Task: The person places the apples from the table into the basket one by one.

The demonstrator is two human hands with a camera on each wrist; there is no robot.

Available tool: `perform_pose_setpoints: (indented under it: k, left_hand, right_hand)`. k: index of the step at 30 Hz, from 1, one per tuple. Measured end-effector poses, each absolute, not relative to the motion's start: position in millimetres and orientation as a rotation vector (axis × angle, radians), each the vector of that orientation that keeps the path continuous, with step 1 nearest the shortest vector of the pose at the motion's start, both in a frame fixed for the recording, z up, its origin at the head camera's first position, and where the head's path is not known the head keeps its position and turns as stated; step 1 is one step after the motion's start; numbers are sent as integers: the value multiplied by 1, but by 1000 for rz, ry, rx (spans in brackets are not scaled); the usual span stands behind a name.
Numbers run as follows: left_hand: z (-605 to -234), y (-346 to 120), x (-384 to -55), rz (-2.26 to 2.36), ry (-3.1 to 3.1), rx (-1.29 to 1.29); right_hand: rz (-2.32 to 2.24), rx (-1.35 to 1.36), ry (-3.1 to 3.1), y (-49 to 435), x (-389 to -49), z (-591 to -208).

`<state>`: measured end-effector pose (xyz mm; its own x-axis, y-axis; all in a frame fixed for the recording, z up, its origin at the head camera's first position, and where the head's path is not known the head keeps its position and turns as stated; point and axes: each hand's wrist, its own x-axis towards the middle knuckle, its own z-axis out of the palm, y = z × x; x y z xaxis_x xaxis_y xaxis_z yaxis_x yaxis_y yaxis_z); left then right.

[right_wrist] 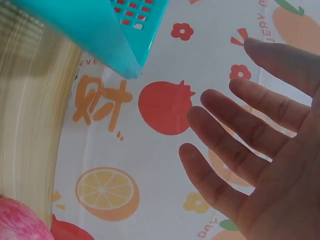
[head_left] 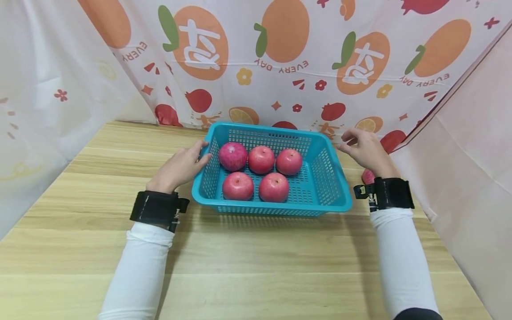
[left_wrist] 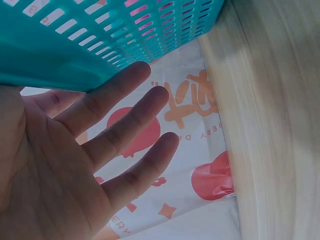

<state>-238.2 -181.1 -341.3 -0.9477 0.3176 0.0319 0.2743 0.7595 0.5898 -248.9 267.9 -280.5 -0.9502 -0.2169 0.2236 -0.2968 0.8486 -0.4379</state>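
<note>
A turquoise plastic basket point(head_left: 280, 207) with slotted walls holds several round fruits. Most look like pinkish-red apples point(head_left: 274, 187); the one at the back left is a darker purple-red ball point(head_left: 233, 156) with pale streaks. My left hand point(head_left: 180, 166) is at the basket's left rim, thumb and forefinger right at the edge. In the left wrist view its other fingers point(left_wrist: 132, 117) extend loosely below the basket wall. Off the basket's back right corner, my right hand point(head_left: 366, 153) hovers with relaxed, spread fingers, holding nothing.
Another pink-red fruit point(head_left: 368, 177) lies on the wooden table point(head_left: 256, 266) beyond the basket's right side, partly hidden by my right wrist. A fruit-printed curtain point(head_left: 248, 98) hangs along the back edge, and a plain pale sheet point(head_left: 464, 146) stands on the right.
</note>
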Motion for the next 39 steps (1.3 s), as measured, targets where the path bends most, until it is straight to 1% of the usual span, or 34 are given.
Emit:
perform_pose_setpoints:
  k: [27, 39]
  left_hand:
    - [-342, -179, -240, 938, 2901, 482]
    - [-342, -180, -238, 947, 2897, 470]
  right_hand:
    - [659, 316, -2896, 293, -251, -285]
    - [659, 258, -2879, 306, -249, -292]
